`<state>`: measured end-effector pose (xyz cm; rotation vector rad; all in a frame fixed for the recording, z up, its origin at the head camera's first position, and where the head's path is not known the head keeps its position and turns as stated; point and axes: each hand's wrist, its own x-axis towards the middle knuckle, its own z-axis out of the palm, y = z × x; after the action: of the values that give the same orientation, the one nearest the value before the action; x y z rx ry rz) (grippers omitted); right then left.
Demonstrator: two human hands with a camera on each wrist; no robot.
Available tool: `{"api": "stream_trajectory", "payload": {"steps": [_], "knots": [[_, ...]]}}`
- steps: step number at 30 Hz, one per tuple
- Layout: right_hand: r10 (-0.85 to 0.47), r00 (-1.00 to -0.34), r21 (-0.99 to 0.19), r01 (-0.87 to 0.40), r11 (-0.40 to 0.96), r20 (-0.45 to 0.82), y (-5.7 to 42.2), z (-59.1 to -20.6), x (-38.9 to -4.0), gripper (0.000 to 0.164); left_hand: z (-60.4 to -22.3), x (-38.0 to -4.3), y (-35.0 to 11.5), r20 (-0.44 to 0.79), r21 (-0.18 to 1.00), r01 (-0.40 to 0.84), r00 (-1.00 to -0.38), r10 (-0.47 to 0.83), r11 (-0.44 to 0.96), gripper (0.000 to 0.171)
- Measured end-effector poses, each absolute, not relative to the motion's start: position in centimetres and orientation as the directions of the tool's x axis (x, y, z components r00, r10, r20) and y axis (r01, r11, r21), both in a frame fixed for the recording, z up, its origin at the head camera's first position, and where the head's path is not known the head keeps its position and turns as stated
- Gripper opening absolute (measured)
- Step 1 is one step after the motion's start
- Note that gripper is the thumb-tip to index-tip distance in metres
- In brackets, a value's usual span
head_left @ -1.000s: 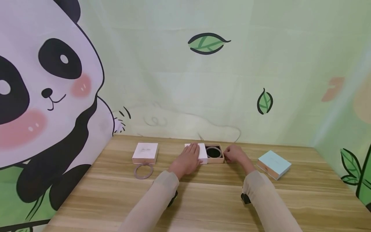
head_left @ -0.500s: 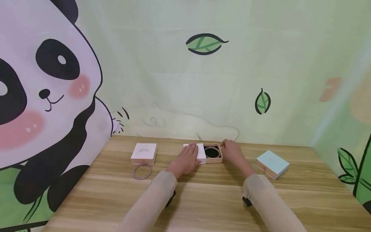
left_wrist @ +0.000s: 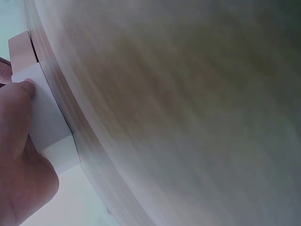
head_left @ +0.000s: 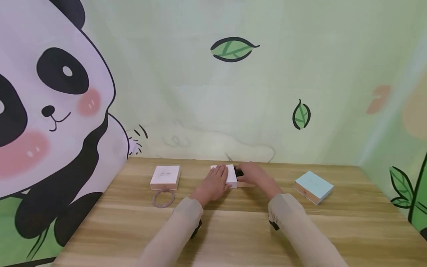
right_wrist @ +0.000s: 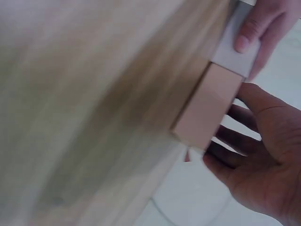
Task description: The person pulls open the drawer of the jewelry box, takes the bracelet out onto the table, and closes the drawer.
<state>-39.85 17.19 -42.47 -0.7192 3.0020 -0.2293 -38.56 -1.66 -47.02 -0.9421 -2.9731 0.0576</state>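
My left hand (head_left: 211, 184) grips the white sleeve (head_left: 231, 175) of a drawer-style gift box, fingers laid over its top and thumb (right_wrist: 243, 43) on its front side. From the sleeve's right end sticks out the orange-brown drawer (right_wrist: 207, 103), lined in black. Over this drawer my right hand (head_left: 256, 175) reaches down, its spread, bent fingers dipping behind the front wall in the right wrist view. The fingertips and the drawer's contents are hidden there. In the left wrist view, the left hand (left_wrist: 21, 155) lies along the white sleeve.
A second white gift box (head_left: 165, 177) stands to the left, with a pale purple bangle (head_left: 163, 198) flat on the table in front of it. At the right sits a light blue box (head_left: 313, 187). Behind the wooden table (head_left: 233, 233) hangs a panda-print cloth (head_left: 186, 92).
My right hand has moved left from the drawer's outer end to over the drawer, covering the bangle that lay visible inside. The left hand stays on the sleeve.
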Motion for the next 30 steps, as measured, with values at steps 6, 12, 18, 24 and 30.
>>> {"api": "stream_trajectory", "payload": {"steps": [6, 12, 18, 24, 30], "knots": [[-0.414, -0.895, -0.12, -0.398, 0.909, -0.164, 16.3, -40.1, -40.3, 0.031, -46.0, -38.8, -1.6, 0.004, -0.035, 0.583, -0.812, 0.584, 0.812, 0.07], [-0.354, -0.907, -0.102, -0.339, 0.935, -0.227, 15.4, -39.9, -40.4, 0.039, -45.2, -38.6, -2.0, 0.037, -0.073, 0.62, -0.781, 0.623, 0.781, 0.07], [-0.344, -0.912, -0.099, -0.33, 0.939, -0.225, 15.5, -40.6, -40.8, 0.037, -44.4, -38.0, -2.1, 0.018, -0.093, 0.641, -0.764, 0.645, 0.762, 0.063], [-0.319, -0.918, -0.088, -0.307, 0.948, -0.236, 15.4, -40.1, -40.9, 0.039, -44.0, -37.5, -2.3, 0.055, -0.125, 0.662, -0.739, 0.671, 0.739, 0.056], [-0.37, -0.904, -0.107, -0.355, 0.929, -0.213, 15.2, -41.0, -40.9, 0.027, -44.5, -36.9, -2.6, 0.028, -0.201, 0.654, -0.74, 0.672, 0.729, 0.057]]}}
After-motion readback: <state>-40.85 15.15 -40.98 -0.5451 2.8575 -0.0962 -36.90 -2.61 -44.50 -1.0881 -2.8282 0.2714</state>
